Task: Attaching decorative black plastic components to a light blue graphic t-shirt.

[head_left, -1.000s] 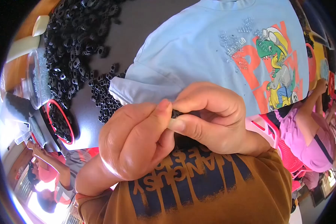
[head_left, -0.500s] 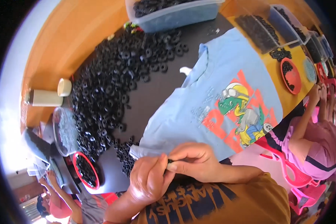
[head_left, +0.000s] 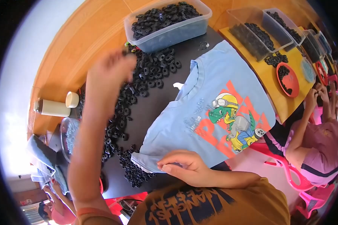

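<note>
A T-shirt lies on the table right of a parts heap, with 1 filled tub behind the heap, a cup to its left, and a plate on the side table further right.

Dark table, loose black parts, blue T-shirt, clear bin

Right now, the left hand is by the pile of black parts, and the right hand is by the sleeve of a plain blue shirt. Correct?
Not quite: the blue shirt isn't plain. The head view shows a dinosaur print on its front. The rest stands: left hand by the pile of black parts, right hand by the sleeve.
</note>
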The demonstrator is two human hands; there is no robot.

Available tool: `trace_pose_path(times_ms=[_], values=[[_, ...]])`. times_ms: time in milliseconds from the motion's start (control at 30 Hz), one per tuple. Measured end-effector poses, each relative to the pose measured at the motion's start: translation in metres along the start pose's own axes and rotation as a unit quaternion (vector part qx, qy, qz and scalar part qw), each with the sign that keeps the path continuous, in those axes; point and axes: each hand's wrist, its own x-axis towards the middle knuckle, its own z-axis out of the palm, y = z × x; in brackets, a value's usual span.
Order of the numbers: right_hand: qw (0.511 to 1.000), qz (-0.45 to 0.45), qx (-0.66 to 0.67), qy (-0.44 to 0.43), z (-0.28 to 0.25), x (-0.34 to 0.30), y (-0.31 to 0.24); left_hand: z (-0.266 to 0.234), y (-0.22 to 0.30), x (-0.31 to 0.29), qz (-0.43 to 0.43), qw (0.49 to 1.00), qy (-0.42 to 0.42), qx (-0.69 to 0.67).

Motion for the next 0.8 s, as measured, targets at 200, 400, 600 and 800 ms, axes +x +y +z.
trace_pose_path(times_ms=[200, 400, 600, 800], values=[[0.998, 0.058, 0.01, -0.014, 0.01, 0.0, -0.002, -0.002, -0.002, 0.107, -0.033, 0.989, -0.038, -0.138], [0.998, 0.032, -0.008, -0.047, 0.005, 0.008, -0.011, -0.052, 0.005, -0.018, 0.019, 0.992, -0.094, 0.088], [0.992, 0.015, -0.101, -0.068, 0.001, 0.014, -0.003, -0.087, -0.095, -0.154, -0.085, 0.981, 0.011, 0.172], [0.989, 0.024, -0.138, -0.036, 0.016, 0.01, 0.0, -0.077, -0.112, -0.158, 0.105, 0.947, 0.019, 0.302]])
